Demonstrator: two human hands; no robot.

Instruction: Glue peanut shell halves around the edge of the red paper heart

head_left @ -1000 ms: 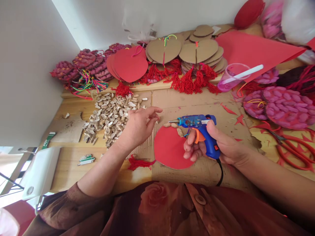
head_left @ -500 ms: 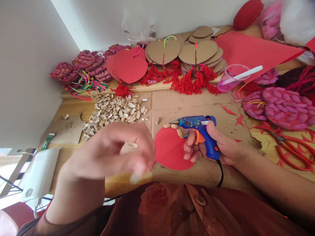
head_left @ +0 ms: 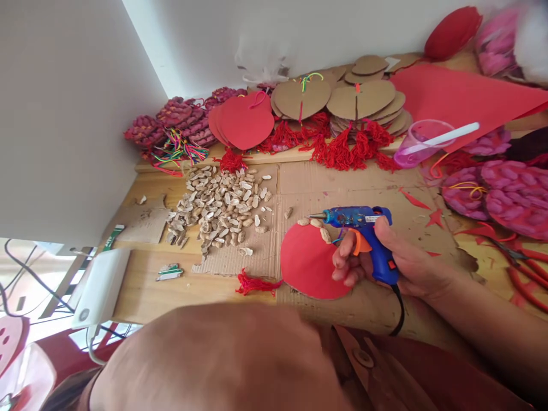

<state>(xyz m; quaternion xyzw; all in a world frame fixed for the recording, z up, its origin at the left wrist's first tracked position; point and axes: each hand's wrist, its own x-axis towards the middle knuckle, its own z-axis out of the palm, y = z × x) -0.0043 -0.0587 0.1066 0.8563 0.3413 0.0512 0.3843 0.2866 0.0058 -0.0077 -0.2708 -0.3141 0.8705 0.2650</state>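
Note:
In my right hand (head_left: 363, 257) is a blue glue gun (head_left: 357, 220), its nozzle pointing left. Beneath it lies a red heart-shaped piece (head_left: 310, 265) with several peanut shells (head_left: 317, 222) along its upper edge. My right fingers reach over the heart's right side. Close to the camera, my left hand (head_left: 222, 354) is a large blur in front of my clothing, and its fingers cannot be made out. A red tassel (head_left: 257, 283) extends from the heart's left side. Farther left, a heap of peanut shells (head_left: 225, 200) covers the cardboard (head_left: 295, 188).
Cardboard hearts (head_left: 362, 100), red hearts (head_left: 248, 123) and pink decorated pieces (head_left: 180, 117) line the back ledge. A purple-tinted cup (head_left: 422, 142) holds a white stick. Red-handled scissors (head_left: 526, 279) lie at the right among red scraps. A white power box (head_left: 100, 288) sits on the left edge.
My left hand has moved down and closer to the camera, away from above the table. The view has shifted left. My right hand keeps hold of the glue gun over the heart.

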